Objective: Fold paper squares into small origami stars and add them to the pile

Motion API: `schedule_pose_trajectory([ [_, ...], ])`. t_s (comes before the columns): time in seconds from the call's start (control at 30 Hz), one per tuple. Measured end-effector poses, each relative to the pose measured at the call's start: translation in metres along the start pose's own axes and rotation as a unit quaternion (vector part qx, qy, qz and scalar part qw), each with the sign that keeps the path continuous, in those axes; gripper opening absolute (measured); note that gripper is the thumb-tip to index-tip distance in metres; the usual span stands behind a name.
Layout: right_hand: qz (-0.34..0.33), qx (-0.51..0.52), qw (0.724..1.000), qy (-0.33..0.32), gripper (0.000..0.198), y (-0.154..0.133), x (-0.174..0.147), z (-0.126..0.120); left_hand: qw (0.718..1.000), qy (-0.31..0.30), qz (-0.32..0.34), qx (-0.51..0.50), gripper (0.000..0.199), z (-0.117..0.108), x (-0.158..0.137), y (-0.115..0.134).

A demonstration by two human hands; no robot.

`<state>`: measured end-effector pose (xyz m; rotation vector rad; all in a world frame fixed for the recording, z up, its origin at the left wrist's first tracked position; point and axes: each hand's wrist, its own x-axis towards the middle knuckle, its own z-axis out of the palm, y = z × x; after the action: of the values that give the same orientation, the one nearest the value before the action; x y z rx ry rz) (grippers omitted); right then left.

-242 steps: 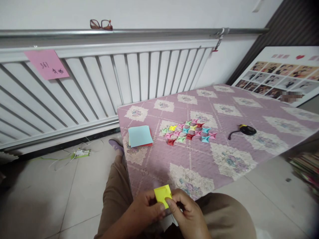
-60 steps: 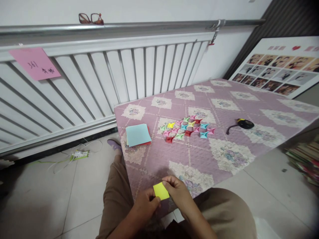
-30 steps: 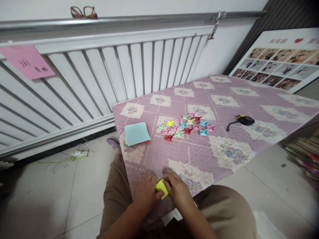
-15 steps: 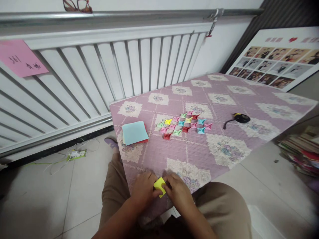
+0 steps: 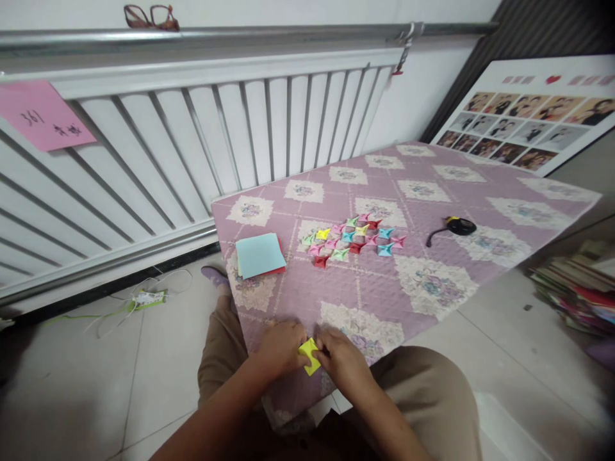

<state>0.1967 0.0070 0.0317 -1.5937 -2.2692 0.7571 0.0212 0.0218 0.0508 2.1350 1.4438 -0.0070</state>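
Observation:
Both hands meet at a small folded yellow paper [image 5: 310,358] near the front corner of the table. My left hand [image 5: 282,346] is closed, gripping the paper's left side between thumb and fingers. On the other side, my right hand [image 5: 340,355] pinches its right edge. Crease lines show on the paper's upper face; its underside is hidden. Farther back, several folded paper pieces [image 5: 348,236] in pink, red, green, blue and yellow lie in rows. To their left is a stack of square paper sheets [image 5: 261,255], light blue on top with red showing beneath.
A purple floral cloth [image 5: 336,285] covers the table. A black object with a curved stem [image 5: 460,226] lies at the right. Behind stands a white radiator [image 5: 273,128]; a photo board [image 5: 528,115] leans at the back right. On the floor sits a power strip [image 5: 148,299].
The yellow paper now shows crease lines on its upper face, which looked plainer before. Both hands still grip it, with the fingers slightly shifted. The camera view has moved a little.

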Motion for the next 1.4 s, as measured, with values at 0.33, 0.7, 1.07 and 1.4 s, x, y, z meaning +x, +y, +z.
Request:
schedule_pose_trajectory([
  [0.33, -0.058, 0.013, 0.998, -0.021, 0.017, 0.008, 0.0, -0.003, 0.998, -0.008, 0.06, 0.007, 0.007, 0.001, 0.002, -0.005],
  [0.7, -0.132, -0.022, 0.99, 0.037, 0.014, 0.018, -0.008, 0.006, 0.994, -0.006, 0.1, 0.038, 0.007, 0.008, 0.002, -0.011],
  [1.07, -0.177, -0.069, 0.979, 0.074, 0.013, 0.024, -0.011, 0.018, 0.988, 0.047, 0.138, 0.059, 0.016, 0.03, -0.007, -0.02],
  [1.4, -0.228, -0.107, 0.961, 0.112, 0.023, 0.03, -0.014, 0.026, 0.982, 0.06, 0.148, 0.1, 0.017, 0.051, -0.011, -0.031],
])
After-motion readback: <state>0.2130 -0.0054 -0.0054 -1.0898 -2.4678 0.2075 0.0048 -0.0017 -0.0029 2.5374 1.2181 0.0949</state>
